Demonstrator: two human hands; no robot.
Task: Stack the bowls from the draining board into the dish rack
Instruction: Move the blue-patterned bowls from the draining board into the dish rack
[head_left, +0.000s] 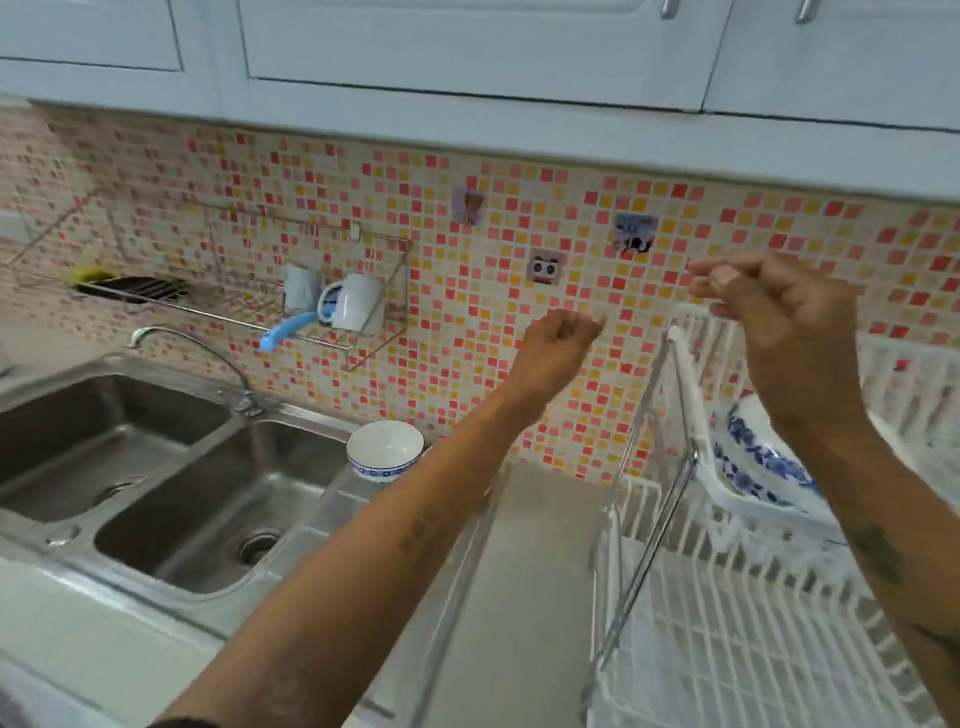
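Note:
A white bowl with a blue patterned band (384, 450) stands upright on the steel draining board (332, 514), right of the sink. The white wire dish rack (727, 587) fills the right side, and a blue-and-white patterned dish (753, 462) lies in its upper tier. My left hand (558, 338) is raised in front of the tiled wall, fingers curled shut, holding nothing. My right hand (779, 306) is raised above the rack, fingers also curled in with nothing visible in them. Both hands are well above the bowl and apart from it.
A double steel sink (156, 467) with a curved tap (208, 353) lies at left. A wall-mounted wire shelf (249, 306) carries a white mug (356, 301) and a blue brush (285, 330). White cupboards (467, 47) hang overhead. A strip of grey counter (535, 571) separates draining board and rack.

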